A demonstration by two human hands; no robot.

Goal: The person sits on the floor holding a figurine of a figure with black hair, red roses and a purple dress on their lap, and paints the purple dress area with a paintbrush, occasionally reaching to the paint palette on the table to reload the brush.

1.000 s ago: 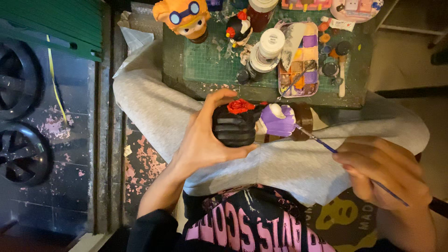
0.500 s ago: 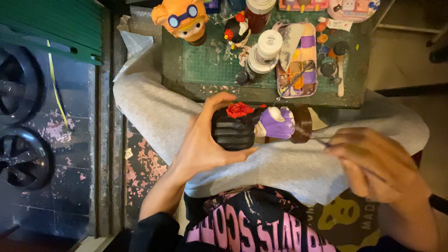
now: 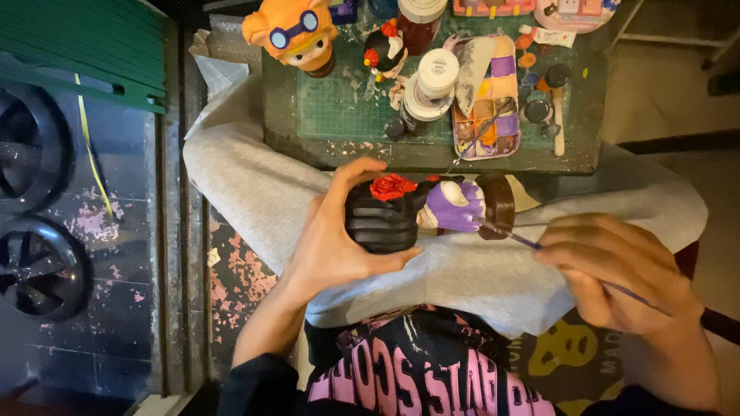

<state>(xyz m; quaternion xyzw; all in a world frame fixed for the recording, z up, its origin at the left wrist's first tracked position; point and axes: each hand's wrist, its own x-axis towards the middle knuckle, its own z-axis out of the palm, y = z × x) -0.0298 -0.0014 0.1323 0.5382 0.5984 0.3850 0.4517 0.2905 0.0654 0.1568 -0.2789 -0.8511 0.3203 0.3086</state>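
A small figurine (image 3: 420, 209) with a black ribbed base, a red flower and a purple and white body is gripped by the left hand (image 3: 333, 235), whose fingers are wrapped around the base from the left. A thin purple paintbrush (image 3: 532, 243) is pinched in the closed fingers of the right hand (image 3: 617, 270), and its tip is touching or nearly touching the brown end of the figurine; which of the two cannot be told. The step in hand is judged to be fine painting: the figurine is best kept still against the grey cloth (image 3: 478, 277) on the lap, while the brush is guided with light strokes so that the purple part is not smeared. The figurine lies between the hands, held by the left and just left of the right. Beyond both hands, a paint palette (image 3: 493, 100), a white-capped jar (image 3: 432, 88) and an orange figure head (image 3: 297, 35) are set on a green cutting mat (image 3: 339, 112).
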